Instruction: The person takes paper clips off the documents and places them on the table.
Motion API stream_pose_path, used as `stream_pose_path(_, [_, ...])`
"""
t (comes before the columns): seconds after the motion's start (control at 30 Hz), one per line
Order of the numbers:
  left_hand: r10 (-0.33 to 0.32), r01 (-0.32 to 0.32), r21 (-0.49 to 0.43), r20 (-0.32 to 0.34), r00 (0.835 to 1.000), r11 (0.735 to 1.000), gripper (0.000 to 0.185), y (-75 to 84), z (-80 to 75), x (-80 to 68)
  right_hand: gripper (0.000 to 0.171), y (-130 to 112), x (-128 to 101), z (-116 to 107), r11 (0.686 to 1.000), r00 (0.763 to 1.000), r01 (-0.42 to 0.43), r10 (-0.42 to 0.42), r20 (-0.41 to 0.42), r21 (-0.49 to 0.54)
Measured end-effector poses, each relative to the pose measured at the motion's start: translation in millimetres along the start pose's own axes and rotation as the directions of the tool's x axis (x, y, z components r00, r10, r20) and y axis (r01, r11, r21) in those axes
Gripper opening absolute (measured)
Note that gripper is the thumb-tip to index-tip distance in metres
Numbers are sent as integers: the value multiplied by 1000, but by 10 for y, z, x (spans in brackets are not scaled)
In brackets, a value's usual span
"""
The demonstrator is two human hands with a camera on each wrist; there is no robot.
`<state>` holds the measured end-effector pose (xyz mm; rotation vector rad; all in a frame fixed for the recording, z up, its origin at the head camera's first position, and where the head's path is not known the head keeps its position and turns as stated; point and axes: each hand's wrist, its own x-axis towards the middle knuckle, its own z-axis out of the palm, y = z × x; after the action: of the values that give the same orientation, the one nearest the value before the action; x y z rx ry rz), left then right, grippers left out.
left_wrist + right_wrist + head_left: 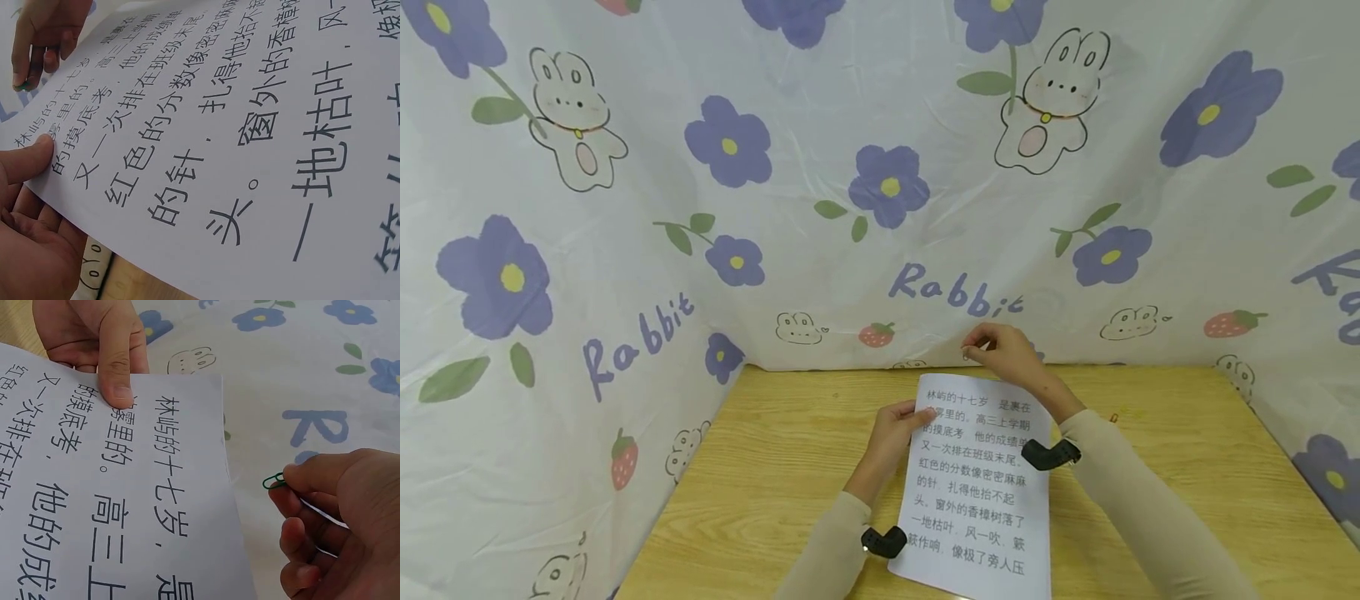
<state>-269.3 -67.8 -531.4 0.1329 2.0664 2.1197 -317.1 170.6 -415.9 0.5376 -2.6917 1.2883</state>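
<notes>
A white sheet of paper (981, 492) printed with large black Chinese characters is held above the wooden table (775, 467). My left hand (891, 433) pinches its upper left edge, thumb on top (115, 375) and fingers underneath. The same thumb (28, 159) shows in the left wrist view on the paper (237, 137). My right hand (1003, 350) hovers just beyond the sheet's top edge and pinches a small green paper clip (274, 481) between thumb and forefinger. The clip is a short way from the paper's (125, 519) top corner, not touching it.
A white cloth (880, 167) printed with purple flowers, rabbits and the word "Rabbit" hangs behind and on both sides of the table. A small orange-red item (1114, 415) lies on the wood right of my right wrist. Black wrist-camera mounts sit on both forearms.
</notes>
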Motion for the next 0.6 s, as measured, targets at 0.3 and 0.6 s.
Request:
stream_pose_path(0.3, [-2,2,2,-3,1000,1000,32,-7,5,14,12,55,-32,-103,1000,1000,1,-1,-20,15])
stream_pose_path(0.6, [-16,16,-6,2,1000,1000,32,-7,12,13,13,167,-66,-235,1000,999,-27,27,-47,5])
